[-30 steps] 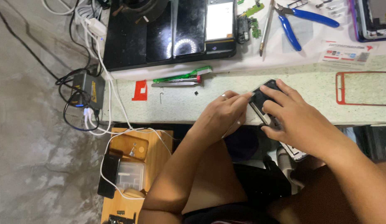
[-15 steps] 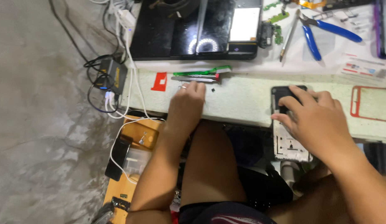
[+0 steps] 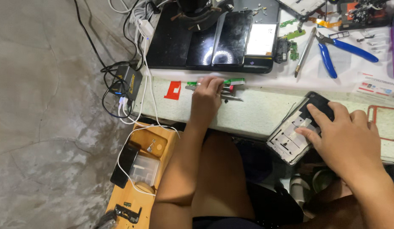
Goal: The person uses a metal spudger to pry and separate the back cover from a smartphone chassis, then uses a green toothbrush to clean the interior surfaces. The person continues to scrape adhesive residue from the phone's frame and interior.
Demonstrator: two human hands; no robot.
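Observation:
My left hand (image 3: pixel 206 98) reaches out over the bench edge and rests on a bunch of small tools: a green brush (image 3: pixel 233 81) and metal tweezers (image 3: pixel 231 97). Whether its fingers have closed on one of them I cannot tell. My right hand (image 3: pixel 347 138) lies flat on an opened phone (image 3: pixel 293 135), pressing it against the pale bench top (image 3: pixel 264 111). The phone's silver inner frame sticks out over the front edge toward me; its dark end is under my fingertips.
A black mat (image 3: pixel 171 42) with phones on it lies at the back. Blue pliers (image 3: pixel 332 51) and a screwdriver (image 3: pixel 305 51) lie to its right. A red sticker (image 3: pixel 173 90) is left of my hand. Cables and a charger (image 3: pixel 128 80) hang at the left; a wooden box (image 3: pixel 142 169) stands on the floor.
My left hand left the phone and moved left and away to the green brush and tweezers. My right hand kept the phone, which now lies flat with its metal side showing.

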